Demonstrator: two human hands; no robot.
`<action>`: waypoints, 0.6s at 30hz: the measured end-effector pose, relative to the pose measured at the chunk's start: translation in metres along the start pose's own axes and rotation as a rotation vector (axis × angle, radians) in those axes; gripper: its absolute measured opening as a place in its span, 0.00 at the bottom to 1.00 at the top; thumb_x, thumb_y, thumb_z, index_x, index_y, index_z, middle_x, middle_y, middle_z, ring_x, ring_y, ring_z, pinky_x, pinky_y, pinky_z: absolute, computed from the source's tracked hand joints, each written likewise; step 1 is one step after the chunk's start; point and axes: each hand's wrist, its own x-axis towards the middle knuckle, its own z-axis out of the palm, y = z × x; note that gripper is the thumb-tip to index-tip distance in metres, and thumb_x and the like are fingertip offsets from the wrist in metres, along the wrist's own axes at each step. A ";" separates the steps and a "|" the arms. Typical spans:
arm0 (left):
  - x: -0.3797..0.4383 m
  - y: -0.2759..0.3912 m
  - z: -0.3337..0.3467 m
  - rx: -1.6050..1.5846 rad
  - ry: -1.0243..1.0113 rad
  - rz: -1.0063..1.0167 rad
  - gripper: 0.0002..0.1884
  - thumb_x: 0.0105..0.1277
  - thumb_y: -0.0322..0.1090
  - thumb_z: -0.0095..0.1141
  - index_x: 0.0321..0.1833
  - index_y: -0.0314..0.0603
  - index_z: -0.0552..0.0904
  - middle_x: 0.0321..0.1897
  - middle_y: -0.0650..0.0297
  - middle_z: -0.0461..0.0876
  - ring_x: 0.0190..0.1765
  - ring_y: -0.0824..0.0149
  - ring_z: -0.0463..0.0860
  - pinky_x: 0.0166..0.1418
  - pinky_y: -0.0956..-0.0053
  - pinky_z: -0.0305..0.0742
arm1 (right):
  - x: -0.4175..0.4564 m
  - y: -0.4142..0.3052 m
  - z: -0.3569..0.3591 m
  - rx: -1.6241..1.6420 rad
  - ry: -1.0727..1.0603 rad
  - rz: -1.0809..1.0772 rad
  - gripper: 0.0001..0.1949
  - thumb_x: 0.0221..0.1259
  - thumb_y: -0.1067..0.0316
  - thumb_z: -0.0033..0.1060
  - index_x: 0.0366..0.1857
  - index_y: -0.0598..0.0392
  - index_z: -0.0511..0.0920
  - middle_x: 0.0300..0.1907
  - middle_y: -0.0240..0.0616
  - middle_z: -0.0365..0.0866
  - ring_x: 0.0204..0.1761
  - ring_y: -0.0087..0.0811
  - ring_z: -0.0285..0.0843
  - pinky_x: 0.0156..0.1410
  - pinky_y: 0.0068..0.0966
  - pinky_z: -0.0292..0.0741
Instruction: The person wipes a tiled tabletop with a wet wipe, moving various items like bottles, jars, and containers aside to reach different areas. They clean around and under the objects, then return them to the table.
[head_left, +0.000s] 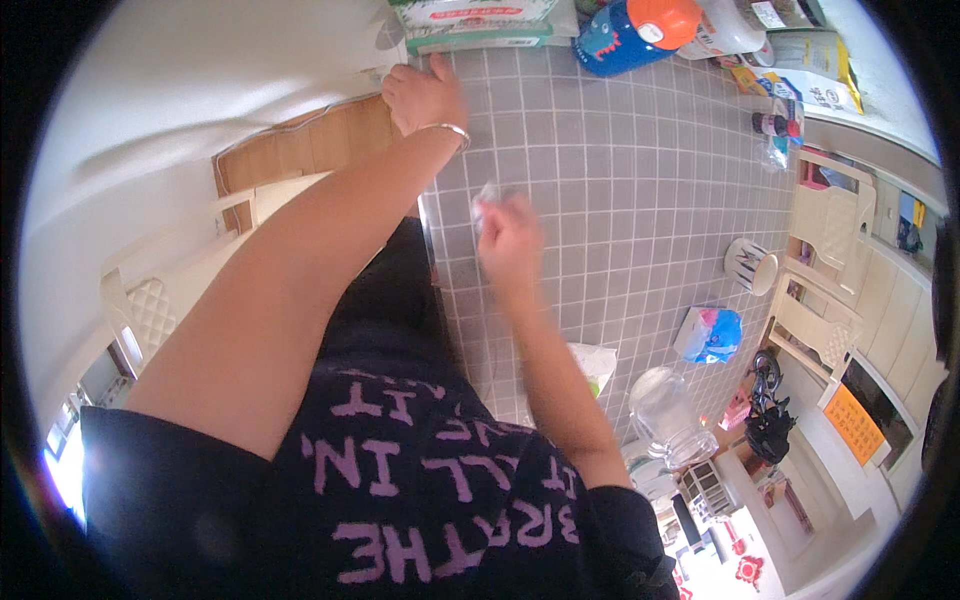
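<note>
My left hand (426, 94), with a bangle on its wrist, is at the far left edge of the grey tiled tabletop (600, 165). Its fingers touch or nearly touch the lower edge of a green and white package (480, 22); whether they grip anything is hidden. Closer to me, my right hand (514, 232) is blurred and closed on a thin white piece, apparently a tissue (486, 196), low over the tiles. Beneath my right forearm lies a white packet (595, 366), partly covered.
A blue bottle with an orange lid (626, 34) stands at the back. Toward the right are a small dark bottle (772, 124), a paper cup (750, 266), a blue and white packet (709, 335) and a clear jar (667, 412). Cream chairs (825, 225) line the far side.
</note>
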 end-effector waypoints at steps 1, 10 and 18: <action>-0.001 -0.002 -0.001 -0.005 -0.005 0.000 0.30 0.68 0.57 0.44 0.49 0.28 0.73 0.51 0.41 0.75 0.57 0.43 0.73 0.60 0.52 0.70 | 0.013 0.003 -0.001 -0.009 0.033 -0.013 0.11 0.49 0.79 0.59 0.36 0.52 0.83 0.30 0.40 0.72 0.33 0.41 0.77 0.36 0.36 0.75; 0.000 -0.007 0.000 0.022 0.043 0.007 0.26 0.68 0.54 0.45 0.44 0.29 0.73 0.46 0.45 0.74 0.54 0.47 0.73 0.55 0.55 0.73 | -0.063 0.008 -0.019 -0.164 0.117 0.074 0.11 0.51 0.79 0.61 0.37 0.49 0.84 0.31 0.37 0.73 0.29 0.40 0.76 0.33 0.34 0.75; 0.000 -0.009 0.014 0.062 0.068 -0.015 0.34 0.67 0.62 0.42 0.49 0.28 0.73 0.49 0.43 0.76 0.54 0.44 0.76 0.57 0.51 0.72 | 0.022 0.012 -0.007 -0.170 0.315 0.277 0.09 0.56 0.77 0.58 0.37 0.51 0.85 0.33 0.42 0.76 0.32 0.42 0.77 0.37 0.34 0.75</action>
